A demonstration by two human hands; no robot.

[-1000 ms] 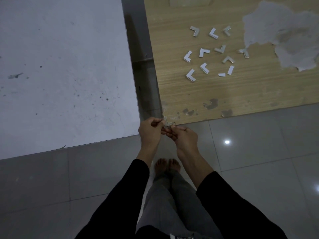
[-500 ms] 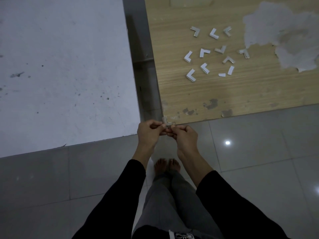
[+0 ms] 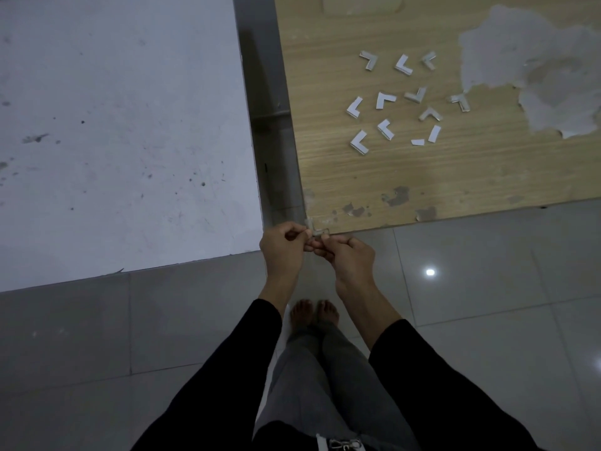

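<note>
A small grey L-shaped bracket [image 3: 316, 230] is held between both hands in front of the wooden table's near corner. My left hand [image 3: 282, 247] pinches its left end with curled fingers. My right hand [image 3: 348, 259] pinches its right end from below. Several more white and grey L-shaped brackets [image 3: 385, 129] lie scattered on the wooden table [image 3: 422, 177], far beyond the hands.
A white table top [image 3: 113, 141] fills the left, with a grey gap [image 3: 276, 157] between it and the wooden table. A patch of torn veneer [image 3: 536, 76] marks the wood at right. Below are grey floor tiles [image 3: 487, 304] and my bare feet [image 3: 313, 314].
Both hands have lifted slightly and the bracket has turned between the fingers, so its L shape now shows above them. The brackets on the table have not moved.
</note>
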